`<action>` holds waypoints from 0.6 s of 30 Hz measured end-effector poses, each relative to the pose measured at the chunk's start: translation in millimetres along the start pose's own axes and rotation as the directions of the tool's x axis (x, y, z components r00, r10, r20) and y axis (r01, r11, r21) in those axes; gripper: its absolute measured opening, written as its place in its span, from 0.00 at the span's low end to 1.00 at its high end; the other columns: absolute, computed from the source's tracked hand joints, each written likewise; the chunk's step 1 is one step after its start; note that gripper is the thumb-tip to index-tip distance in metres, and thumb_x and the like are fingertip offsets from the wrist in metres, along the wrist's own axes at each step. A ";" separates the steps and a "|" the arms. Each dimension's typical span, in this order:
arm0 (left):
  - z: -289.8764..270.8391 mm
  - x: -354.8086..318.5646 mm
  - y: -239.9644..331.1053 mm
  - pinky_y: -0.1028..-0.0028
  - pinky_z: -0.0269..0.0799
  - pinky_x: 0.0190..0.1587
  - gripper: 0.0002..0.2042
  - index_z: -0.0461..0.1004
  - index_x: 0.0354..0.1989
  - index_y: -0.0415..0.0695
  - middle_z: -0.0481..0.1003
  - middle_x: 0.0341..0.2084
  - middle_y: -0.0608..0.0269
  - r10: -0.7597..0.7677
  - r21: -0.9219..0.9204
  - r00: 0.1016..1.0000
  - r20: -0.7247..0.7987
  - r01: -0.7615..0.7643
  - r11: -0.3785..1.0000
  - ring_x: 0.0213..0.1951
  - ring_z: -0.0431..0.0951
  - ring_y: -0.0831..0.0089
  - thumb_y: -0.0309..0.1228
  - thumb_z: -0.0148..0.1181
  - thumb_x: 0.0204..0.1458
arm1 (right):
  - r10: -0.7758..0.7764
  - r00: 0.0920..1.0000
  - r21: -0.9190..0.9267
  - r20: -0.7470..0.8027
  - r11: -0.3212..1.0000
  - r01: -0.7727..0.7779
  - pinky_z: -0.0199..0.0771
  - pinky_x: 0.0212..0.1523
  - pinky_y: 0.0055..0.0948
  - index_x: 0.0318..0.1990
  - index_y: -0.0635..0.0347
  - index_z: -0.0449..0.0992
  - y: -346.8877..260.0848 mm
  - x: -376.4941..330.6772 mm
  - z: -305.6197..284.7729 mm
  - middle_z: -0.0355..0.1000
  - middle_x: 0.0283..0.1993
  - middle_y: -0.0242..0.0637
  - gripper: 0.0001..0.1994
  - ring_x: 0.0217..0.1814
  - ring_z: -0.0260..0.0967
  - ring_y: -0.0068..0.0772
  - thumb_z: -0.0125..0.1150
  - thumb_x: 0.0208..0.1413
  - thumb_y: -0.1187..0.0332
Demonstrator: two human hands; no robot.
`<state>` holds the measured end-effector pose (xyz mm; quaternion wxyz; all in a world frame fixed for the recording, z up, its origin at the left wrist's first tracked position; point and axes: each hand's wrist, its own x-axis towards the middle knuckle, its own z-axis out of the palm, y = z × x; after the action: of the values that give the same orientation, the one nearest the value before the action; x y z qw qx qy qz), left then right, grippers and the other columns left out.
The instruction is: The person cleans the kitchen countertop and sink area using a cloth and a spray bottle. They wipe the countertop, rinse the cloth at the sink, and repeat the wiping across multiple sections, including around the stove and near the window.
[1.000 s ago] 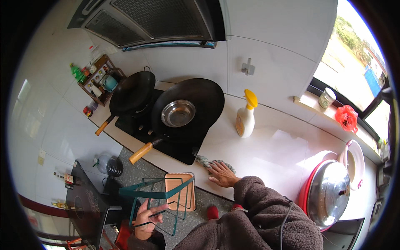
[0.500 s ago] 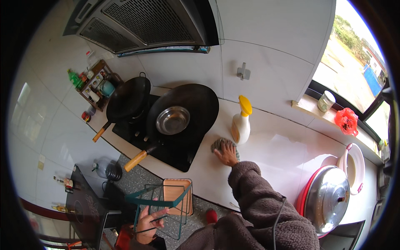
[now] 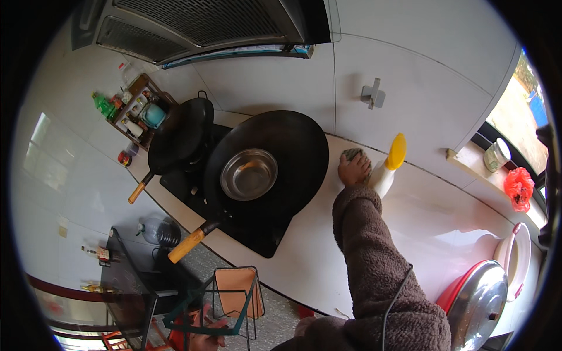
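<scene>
On the white counter (image 3: 322, 234), close to the back wall, my right hand (image 3: 353, 171) presses on a grey-green cloth (image 3: 352, 153), mostly hidden under the fingers. Just right of that hand stands a white spray bottle (image 3: 383, 180) with a yellow trigger head (image 3: 397, 151), partly behind my sleeve. At the lower left, my left hand (image 3: 206, 334) is at a dark green wire rack (image 3: 237, 323), with its fingers bent among the wires and partly hidden. A flat tan board (image 3: 234, 285) shows within the rack's frame.
A large black wok (image 3: 298, 146) holding a steel bowl (image 3: 249, 175) sits on the stove, its wooden handle (image 3: 187, 245) over the front edge. A second wok (image 3: 181, 134) is left of it. At right are a lidded pot (image 3: 480, 310) and a pale basin (image 3: 515, 251).
My right hand has slid the cloth away from me, toward the back wall, and now lies left of the spray bottle. The left hand and rack sit lower in view as the view shifted.
</scene>
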<state>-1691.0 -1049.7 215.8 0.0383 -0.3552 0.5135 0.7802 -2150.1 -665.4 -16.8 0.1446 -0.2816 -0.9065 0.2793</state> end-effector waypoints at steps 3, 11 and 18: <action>-26.9 7.6 -6.3 0.74 0.69 0.19 0.33 0.45 0.70 0.41 0.77 0.37 0.41 0.016 0.081 1.000 -0.015 -0.014 0.997 0.19 0.73 0.72 0.19 0.47 0.54 | 0.037 0.999 -0.046 0.024 0.998 -0.036 0.28 0.73 0.52 0.68 0.56 0.57 -10.3 23.4 6.4 0.50 0.73 0.42 0.36 0.77 0.36 0.50 0.45 0.58 0.41; -52.6 1.1 -3.9 0.74 0.70 0.20 0.33 0.44 0.70 0.41 0.78 0.39 0.42 -0.065 0.046 0.995 -0.081 0.069 0.997 0.20 0.74 0.70 0.19 0.46 0.55 | -0.523 0.810 -0.189 0.266 0.795 0.576 0.39 0.71 0.54 0.62 0.48 0.66 -8.5 -16.8 26.1 0.59 0.67 0.41 0.27 0.74 0.45 0.49 0.42 0.62 0.45; -18.7 -8.1 19.2 0.73 0.72 0.22 0.30 0.46 0.69 0.41 0.77 0.42 0.43 -0.108 0.032 0.979 0.175 0.104 0.994 0.21 0.75 0.68 0.19 0.43 0.56 | -0.619 0.632 0.063 0.466 0.736 0.674 0.34 0.73 0.52 0.68 0.48 0.57 44.5 -152.7 -38.7 0.51 0.72 0.39 0.31 0.76 0.39 0.49 0.33 0.65 0.42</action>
<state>-1683.5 -1071.7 231.3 0.1291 -0.3109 0.4975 0.7995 -1992.7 -708.7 -27.9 0.0008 0.1284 -0.9686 0.2130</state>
